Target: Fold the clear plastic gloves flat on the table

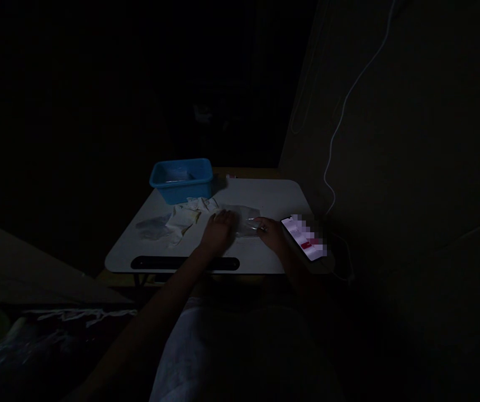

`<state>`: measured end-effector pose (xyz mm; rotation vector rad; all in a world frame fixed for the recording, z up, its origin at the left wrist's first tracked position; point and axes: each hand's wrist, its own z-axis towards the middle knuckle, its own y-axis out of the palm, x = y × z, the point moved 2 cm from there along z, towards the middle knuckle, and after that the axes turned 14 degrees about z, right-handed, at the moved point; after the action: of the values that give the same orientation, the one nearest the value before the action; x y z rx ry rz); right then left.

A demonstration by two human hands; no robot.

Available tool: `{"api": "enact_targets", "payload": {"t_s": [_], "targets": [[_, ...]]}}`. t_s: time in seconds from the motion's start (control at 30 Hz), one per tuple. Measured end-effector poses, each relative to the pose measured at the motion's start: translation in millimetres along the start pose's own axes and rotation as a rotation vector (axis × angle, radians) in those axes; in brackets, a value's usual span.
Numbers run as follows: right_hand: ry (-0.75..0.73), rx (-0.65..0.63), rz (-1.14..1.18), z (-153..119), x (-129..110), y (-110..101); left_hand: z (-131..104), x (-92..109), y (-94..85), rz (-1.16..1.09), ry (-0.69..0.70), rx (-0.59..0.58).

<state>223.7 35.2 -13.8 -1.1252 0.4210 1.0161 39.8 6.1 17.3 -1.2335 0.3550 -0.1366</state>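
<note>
A clear plastic bag (246,219) lies flat on the white folding table (260,192). My left hand (219,230) rests on its left edge, palm down with the fingers extended. At the bag's right edge my right hand (268,230) has thumb and fingers closed on the plastic. Left of my left hand lie crumpled white wrappers (183,219) and another clear plastic piece (153,227). The dim light hides fine detail of the fingers.
A blue basket (185,192) stands at the table's back left. A lit phone (302,239) lies at the right edge, near my right forearm. A white cable (343,106) hangs along the right wall. A black slot (185,263) runs along the front edge.
</note>
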Motion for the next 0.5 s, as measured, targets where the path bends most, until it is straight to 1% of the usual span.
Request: {"api": "enact_targets", "payload": {"t_s": [0.03, 0.1, 0.23, 0.33, 0.5], "targets": [[-0.011, 0.004, 0.007, 0, 0, 0, 1, 1, 3.6, 0.024, 0.014, -0.038], [-0.018, 0.007, 0.035, -1, 1, 0, 1, -1, 12.5, 0.042, -0.006, -0.096], [0.030, 0.013, 0.099, -1, 2, -1, -5, -12, 25.4, 0.020, -0.077, -0.108], [0.068, 0.044, 0.122, 0, 3, -1, -11, -15, 27.3, 0.025, -0.094, -0.130], [0.082, 0.097, 0.158, -1, 5, -1, -13, -12, 24.6, 0.041, -0.115, -0.151]]}}
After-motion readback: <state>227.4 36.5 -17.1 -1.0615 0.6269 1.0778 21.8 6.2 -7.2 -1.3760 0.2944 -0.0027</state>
